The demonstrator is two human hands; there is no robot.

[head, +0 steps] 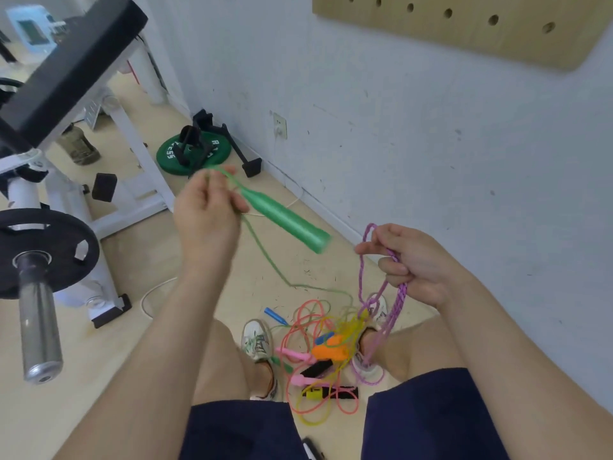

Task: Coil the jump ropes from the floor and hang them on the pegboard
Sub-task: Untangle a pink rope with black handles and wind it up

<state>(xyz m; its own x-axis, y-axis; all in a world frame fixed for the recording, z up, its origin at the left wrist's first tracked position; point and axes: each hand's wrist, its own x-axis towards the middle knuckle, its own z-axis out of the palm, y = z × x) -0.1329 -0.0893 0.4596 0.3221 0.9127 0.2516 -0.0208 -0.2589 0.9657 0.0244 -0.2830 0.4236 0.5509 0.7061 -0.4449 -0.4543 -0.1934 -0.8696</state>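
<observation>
My left hand [207, 207] pinches the thin green cord right at the neck of a green jump rope handle [285, 220], which sticks out to the right in the air. The green rope [265, 257] trails down to a tangled pile of jump ropes [325, 350] on the floor between my feet. My right hand [409, 260] grips loops of a purple braided rope [391, 303] that hang down into the same pile. The wooden pegboard [464, 24] is on the wall at the upper right, with open holes.
A weight bench with a black pad [73, 64] and a barbell with a black plate [43, 257] stand at the left. A green weight plate [192, 154] lies by the wall. A white cable [149, 293] runs across the floor.
</observation>
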